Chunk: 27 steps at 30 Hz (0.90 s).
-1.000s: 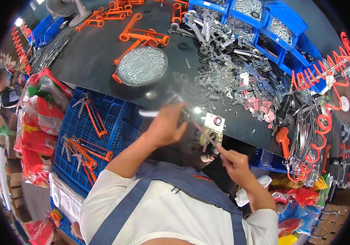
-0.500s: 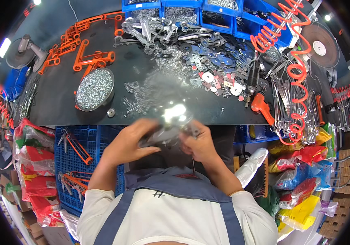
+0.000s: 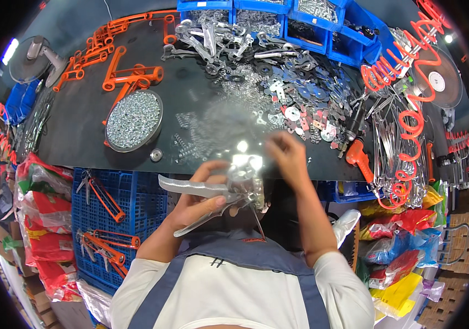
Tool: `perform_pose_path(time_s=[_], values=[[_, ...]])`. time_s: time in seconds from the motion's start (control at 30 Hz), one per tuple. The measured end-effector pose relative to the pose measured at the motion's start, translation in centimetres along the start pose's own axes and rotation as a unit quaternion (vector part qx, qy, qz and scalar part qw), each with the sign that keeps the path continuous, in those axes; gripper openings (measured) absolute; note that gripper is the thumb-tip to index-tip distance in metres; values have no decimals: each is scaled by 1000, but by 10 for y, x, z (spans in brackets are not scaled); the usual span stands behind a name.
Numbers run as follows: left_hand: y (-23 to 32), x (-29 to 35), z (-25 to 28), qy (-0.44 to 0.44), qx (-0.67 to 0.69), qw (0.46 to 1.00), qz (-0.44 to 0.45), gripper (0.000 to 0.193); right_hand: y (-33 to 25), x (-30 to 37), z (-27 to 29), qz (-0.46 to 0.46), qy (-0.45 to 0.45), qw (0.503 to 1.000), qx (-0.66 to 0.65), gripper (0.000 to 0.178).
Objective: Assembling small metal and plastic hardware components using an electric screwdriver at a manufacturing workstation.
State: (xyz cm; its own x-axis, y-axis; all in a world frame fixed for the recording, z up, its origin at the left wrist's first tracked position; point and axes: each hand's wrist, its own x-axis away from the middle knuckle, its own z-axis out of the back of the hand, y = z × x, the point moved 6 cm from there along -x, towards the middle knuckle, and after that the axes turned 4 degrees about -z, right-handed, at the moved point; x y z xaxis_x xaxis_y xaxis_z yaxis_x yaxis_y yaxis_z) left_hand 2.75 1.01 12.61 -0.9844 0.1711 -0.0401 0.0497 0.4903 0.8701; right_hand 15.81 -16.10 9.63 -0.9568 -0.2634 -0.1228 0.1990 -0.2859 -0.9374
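Dark, matte counter (image 3: 81,118) fills the upper field, strewn with stamped metal parts. Blue plastic bins (image 3: 300,16) line its far edge; a blue crate (image 3: 130,203) of orange-handled tools stands below its near edge on the left. Orange coiled hose (image 3: 404,93) hangs at the right. A round tray of small bright screws (image 3: 134,120) sits left of centre, with orange handle frames (image 3: 130,74) behind it.

Left hand (image 3: 201,200) is raised at chest height just below the counter edge, fingers wrapped around the grey, unpainted metal handles of a plier-like tool (image 3: 212,192); the handles splay out to the left, the head points right. Right hand (image 3: 284,151) is lifted above and just right of the tool head, fingers curled downward as if pinching; whether it holds anything cannot be told, owing to blur and glare.

Compared with half a second earlier, both hands were together over the tool; the right hand is now apart from it and higher, over the counter edge.
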Motion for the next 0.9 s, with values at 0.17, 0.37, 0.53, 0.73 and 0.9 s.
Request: perform_pose_path(time_s=[0.17, 0.37, 0.53, 0.73, 0.9], values=[[1, 3, 30, -7, -101, 994, 30, 38, 40, -77, -35, 161, -24, 886, 434, 15], [2, 16, 13, 68, -37, 996, 48, 38, 44, -100, -53, 163, -29, 846, 507, 12], [-3, 12, 17, 75, -151, 985, -36, 40, 27, -89, -7, 168, 3, 954, 249, 12], [-16, 0, 4, 71, -90, 993, -7, 31, -36, 29, 15, -96, -122, 962, -226, 12], [-14, -7, -14, 30, -109, 993, 24, 26, -72, 55, 17, 263, -65, 962, -17, 17]])
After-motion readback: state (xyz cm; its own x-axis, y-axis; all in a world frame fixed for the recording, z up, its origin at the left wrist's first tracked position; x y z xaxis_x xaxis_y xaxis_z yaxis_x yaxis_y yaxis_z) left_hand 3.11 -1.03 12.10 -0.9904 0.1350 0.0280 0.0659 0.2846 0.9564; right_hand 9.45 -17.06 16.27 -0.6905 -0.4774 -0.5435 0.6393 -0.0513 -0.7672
